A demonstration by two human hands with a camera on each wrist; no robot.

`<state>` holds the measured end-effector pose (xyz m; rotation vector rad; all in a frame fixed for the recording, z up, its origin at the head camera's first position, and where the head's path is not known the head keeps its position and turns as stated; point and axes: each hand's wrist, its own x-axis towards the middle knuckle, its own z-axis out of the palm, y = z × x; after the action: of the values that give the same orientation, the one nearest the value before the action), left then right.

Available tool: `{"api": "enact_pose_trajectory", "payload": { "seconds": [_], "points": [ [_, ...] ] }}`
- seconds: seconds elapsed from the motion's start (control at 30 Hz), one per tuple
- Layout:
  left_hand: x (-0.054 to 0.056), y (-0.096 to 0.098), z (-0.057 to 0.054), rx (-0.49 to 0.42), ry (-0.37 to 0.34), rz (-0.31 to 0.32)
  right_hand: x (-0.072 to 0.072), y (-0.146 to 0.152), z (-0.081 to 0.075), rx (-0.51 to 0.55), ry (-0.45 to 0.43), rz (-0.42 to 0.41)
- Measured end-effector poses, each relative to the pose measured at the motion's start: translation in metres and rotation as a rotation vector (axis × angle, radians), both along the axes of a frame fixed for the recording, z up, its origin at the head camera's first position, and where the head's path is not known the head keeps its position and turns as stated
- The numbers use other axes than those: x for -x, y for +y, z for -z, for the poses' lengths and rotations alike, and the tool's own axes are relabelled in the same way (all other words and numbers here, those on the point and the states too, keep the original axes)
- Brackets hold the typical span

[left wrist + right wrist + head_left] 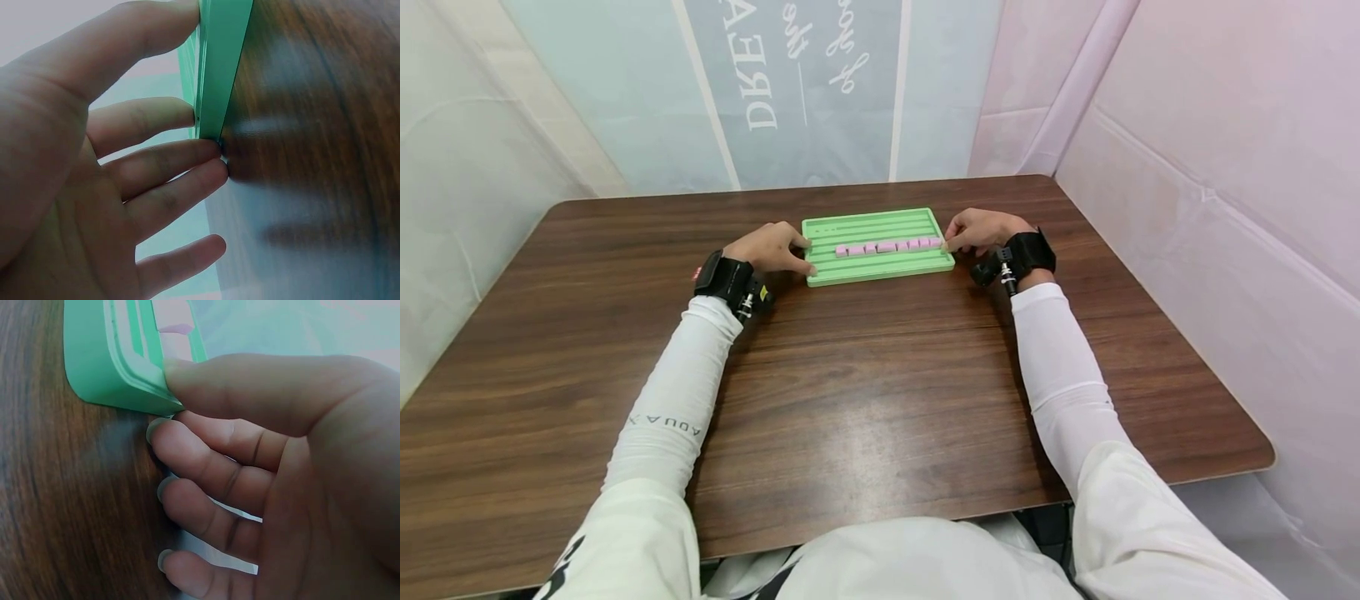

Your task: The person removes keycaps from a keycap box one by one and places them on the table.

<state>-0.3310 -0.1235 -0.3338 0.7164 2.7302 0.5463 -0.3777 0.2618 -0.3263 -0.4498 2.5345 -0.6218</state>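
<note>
A green grooved tray (868,222) lies toward the far side of the table, with a row of several small pink blocks (886,247) along one of its grooves. At its left end, my left hand (767,247) touches the rim with thumb and fingertips. The fingers are nearly straight in the left wrist view, against the tray's green side (220,62). My right hand (988,228) pinches the right end. Its thumb (237,384) lies over the rim beside the last pink block (172,315), while the other fingers bend in below the edge.
The brown wooden table (865,375) extends to both sides and toward my body. Behind it hangs a pale curtain (820,150) with white lettering, and a white sheet (1225,208) stands along the right side.
</note>
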Motion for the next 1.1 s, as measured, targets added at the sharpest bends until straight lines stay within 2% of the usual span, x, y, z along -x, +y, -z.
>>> {"api": "enact_pose_trajectory", "payload": {
  "seconds": [0.3,0.87,1.1],
  "points": [
    [-0.0021,0.0004,0.0003,-0.004,0.004,0.022,0.0007,0.0011,0.0033,0.02,-0.005,-0.006],
    [-0.0042,-0.0005,-0.0061,0.01,0.005,0.008,0.0047,0.0019,-0.0028,0.011,0.003,-0.001],
    [-0.0053,0.0003,-0.0004,0.013,0.004,0.022,0.0011,0.0018,0.0009,0.014,-0.02,-0.011]
  ]
}}
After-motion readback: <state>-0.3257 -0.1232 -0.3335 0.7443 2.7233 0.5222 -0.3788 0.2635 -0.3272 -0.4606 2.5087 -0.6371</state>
